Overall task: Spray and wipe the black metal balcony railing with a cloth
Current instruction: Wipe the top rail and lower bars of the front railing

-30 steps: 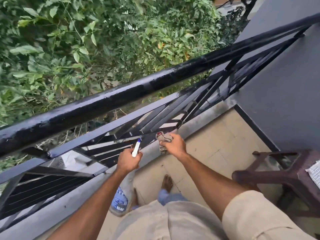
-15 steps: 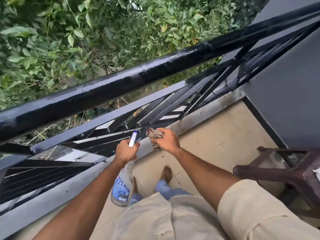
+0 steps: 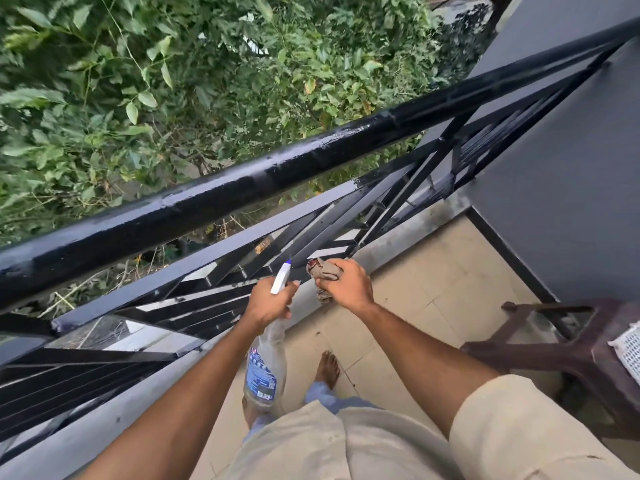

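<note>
Left hand (image 3: pixel 268 304) is gripping the spray bottle (image 3: pixel 265 372) round its neck, fingers curled tight. The nozzle (image 3: pixel 281 277) is pointing at the lower bars (image 3: pixel 194 299). I can't tell if the trigger is being squeezed.

Right hand (image 3: pixel 346 285) is clenching the bunched cloth (image 3: pixel 323 270), holding it at a slanted bar just right of the nozzle. I can't tell whether the cloth is actually touching metal.

The railing (image 3: pixel 408 188) is running from near left to far right. Its top rail (image 3: pixel 242 188) is looking wet and glossy through the middle, so I'm reading that stretch as sprayed, probably wiped.

I'm now working the lower bars in the middle. I'm judging the near-left and far-right panels as remaining, though their state isn't readable. I'm calling it roughly mid-task.

A brown chair (image 3: pixel 554 341) is sitting on the right, well apart from both hands.
</note>
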Available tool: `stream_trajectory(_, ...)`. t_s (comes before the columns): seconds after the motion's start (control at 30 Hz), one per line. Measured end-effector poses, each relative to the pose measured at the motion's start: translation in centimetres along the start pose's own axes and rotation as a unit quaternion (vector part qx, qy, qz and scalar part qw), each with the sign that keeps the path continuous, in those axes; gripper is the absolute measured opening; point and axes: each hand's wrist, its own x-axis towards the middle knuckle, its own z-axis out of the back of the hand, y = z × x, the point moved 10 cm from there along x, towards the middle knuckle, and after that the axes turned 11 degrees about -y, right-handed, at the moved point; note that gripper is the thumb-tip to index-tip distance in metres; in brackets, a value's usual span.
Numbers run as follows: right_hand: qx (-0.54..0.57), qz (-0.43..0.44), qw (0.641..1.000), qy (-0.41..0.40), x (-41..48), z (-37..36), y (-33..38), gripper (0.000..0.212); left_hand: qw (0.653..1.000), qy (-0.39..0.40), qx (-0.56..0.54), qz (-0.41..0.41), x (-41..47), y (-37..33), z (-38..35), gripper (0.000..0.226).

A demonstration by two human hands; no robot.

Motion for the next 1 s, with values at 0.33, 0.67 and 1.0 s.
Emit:
stream_trajectory(0.33,0.028,0.029,0.998,-0.049,0.7,3.3,1.5,0.05,0.999,0.013,-0.03,-0.015,0.2,-3.1,-1.3,0.035)
stream_trajectory(0.67,0.041,0.046,0.992,-0.112,2.2,7.0,2.5,0.046,0.997,0.028,-0.038,-0.063,0.0,-7.4,-2.6,0.031)
stream_trajectory(1.0,0.061,0.031,0.976,-0.208,2.9,11.2,2.5,0.041,0.991,0.061,-0.072,-0.093,-0.7,-11.2,-5.0,0.025)
